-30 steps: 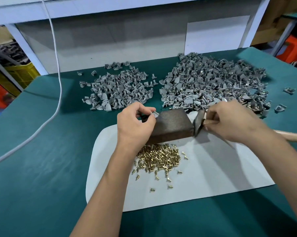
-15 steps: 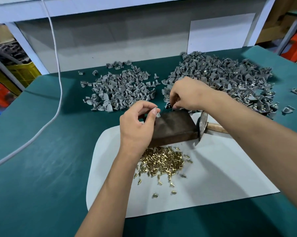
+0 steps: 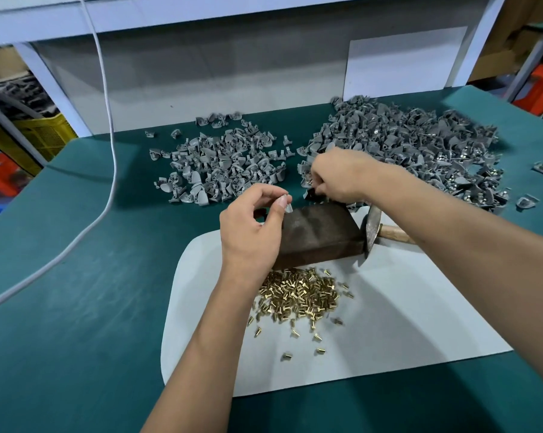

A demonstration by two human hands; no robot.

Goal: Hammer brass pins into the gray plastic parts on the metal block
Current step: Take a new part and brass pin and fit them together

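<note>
My left hand (image 3: 251, 226) pinches a small gray plastic part (image 3: 288, 208) between thumb and forefinger at the far left corner of the metal block (image 3: 318, 234), which sits on the white sheet (image 3: 404, 314) on the table (image 3: 76, 307). My right hand (image 3: 336, 178) is curled at the near edge of the right pile of gray parts (image 3: 404, 151), seemingly pinching one. The brass pins (image 3: 298, 296) lie heaped just before the block, the hammer (image 3: 373, 228) against its right end.

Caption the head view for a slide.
Left hand pinches a gray part at the metal block; hammer lies idle.
</note>
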